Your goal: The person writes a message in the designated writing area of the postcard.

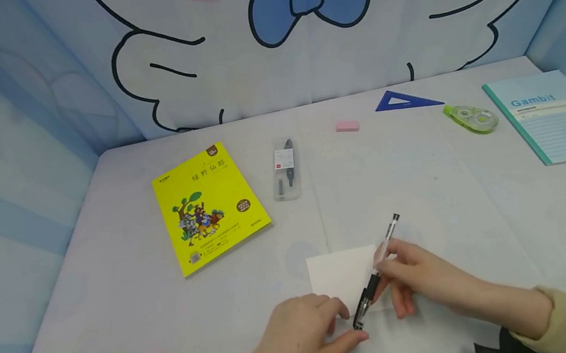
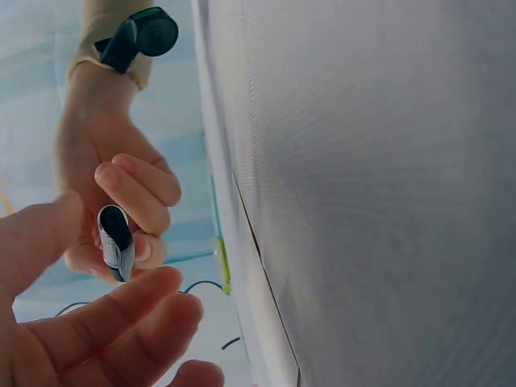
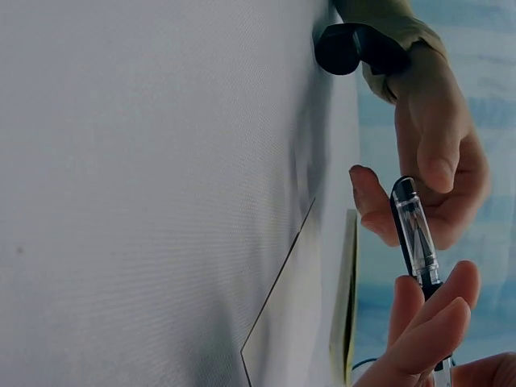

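Observation:
A capped gel pen (image 1: 371, 287) with a clear barrel and black grip slants over a white sheet of paper (image 1: 331, 270). My right hand (image 1: 415, 273) pinches its barrel between thumb and fingers, the capped end pointing down toward my left hand (image 1: 303, 337). In the left wrist view, the left thumb and fingers stand apart around the pen's cap (image 2: 115, 234), without closing on it. The cap's clear shell and clip (image 3: 415, 234) show in the right wrist view, beside the left fingers. Whether the left thumb touches the cap's end, I cannot tell.
Left lies a yellow book (image 1: 216, 211), with a clear pen case (image 1: 286, 182) beside it. Farther back are a pink eraser (image 1: 347, 126), a blue set square (image 1: 399, 102) and a green correction tape (image 1: 471, 118). A notebook (image 1: 564, 126) lies at the right edge.

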A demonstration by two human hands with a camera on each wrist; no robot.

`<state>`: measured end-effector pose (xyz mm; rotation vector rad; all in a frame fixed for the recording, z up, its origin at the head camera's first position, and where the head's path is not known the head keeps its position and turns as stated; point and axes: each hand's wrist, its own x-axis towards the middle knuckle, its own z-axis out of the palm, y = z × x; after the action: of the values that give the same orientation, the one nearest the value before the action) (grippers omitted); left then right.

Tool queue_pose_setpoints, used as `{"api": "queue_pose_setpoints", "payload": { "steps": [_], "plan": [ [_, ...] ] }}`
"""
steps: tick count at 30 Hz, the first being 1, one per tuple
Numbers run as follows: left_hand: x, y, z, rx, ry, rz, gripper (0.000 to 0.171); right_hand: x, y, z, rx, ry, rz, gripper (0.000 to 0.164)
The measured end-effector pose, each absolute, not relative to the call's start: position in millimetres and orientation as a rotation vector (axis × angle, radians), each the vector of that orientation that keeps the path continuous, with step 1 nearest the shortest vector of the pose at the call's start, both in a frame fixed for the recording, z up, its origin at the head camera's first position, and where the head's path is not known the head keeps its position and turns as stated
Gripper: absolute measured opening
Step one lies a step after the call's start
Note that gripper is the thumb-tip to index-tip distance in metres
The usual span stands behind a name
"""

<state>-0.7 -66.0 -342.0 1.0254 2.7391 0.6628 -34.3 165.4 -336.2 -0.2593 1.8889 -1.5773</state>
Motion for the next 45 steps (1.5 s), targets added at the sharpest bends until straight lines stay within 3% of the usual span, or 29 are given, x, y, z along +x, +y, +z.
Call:
{"api": "queue_pose_setpoints", "payload": {
  "steps": [10,17,37,45],
  "plan": [
    [-1,-64,-342,1.058,2.772,0.643,0.017,-29,164,-337,-0.266,1.877,-1.593,0.042],
    [-1,-65,-342,1.01,2.746,0.682,0.016,-31,161,-335,-0.339,1.802,-1.597,0.016],
    [-1,-68,-345,1.135,2.735,0.653,0.021,-32,162,-334,-0.356,1.878,-1.557,0.025],
    [-1,-71,-342,1.072,2.654,0.645,0.022,-33,170,-334,-0.259,1.876,-1.613,0.033]
  ]
}}
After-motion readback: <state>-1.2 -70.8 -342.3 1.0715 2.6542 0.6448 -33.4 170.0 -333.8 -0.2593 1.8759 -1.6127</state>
